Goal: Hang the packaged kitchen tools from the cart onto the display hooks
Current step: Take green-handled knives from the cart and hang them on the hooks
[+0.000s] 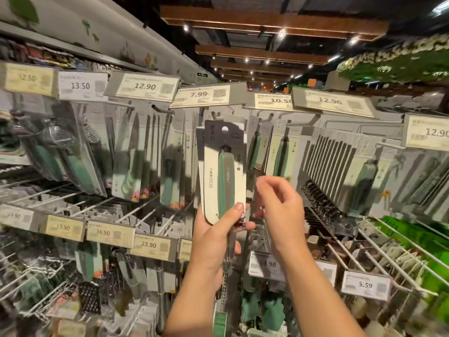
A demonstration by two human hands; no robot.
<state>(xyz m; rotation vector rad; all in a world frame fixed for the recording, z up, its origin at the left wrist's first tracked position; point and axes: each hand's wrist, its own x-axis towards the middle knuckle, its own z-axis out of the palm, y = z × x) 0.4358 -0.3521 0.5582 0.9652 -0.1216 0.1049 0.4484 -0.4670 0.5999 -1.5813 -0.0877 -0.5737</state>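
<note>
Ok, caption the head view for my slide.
Left hand raises a carded green-handled kitchen tool toward the hook under the 7.99 tag; right hand hovers beside it.

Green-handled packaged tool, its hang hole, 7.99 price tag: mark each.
Green-handled packaged tool (226,176): head view, on the handle.
Hang hole (225,129): head view, card's top cutout.
7.99 price tag (199,94): head view, on the digits.

Blurred right fingers (268,188), unreadable grasp.
</note>
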